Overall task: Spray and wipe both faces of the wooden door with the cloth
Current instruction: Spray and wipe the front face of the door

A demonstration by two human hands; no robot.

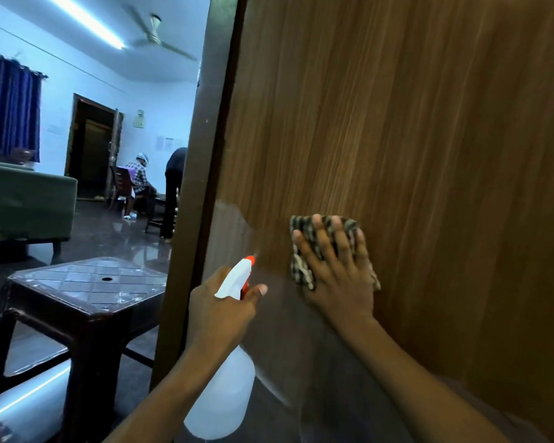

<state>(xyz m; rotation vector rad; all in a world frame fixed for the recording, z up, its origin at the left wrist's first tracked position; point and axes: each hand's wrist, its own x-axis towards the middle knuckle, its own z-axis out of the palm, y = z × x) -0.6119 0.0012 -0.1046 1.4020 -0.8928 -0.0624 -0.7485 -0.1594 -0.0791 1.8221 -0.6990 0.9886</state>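
Against door [397, 139]: right hand [336, 276] flattens cloth [301, 270]; left hand [218, 311] grips spray bottle [224, 391].

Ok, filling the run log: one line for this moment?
left hand: white spray bottle aimed at brown wooden door | right hand: checked cloth flat on door
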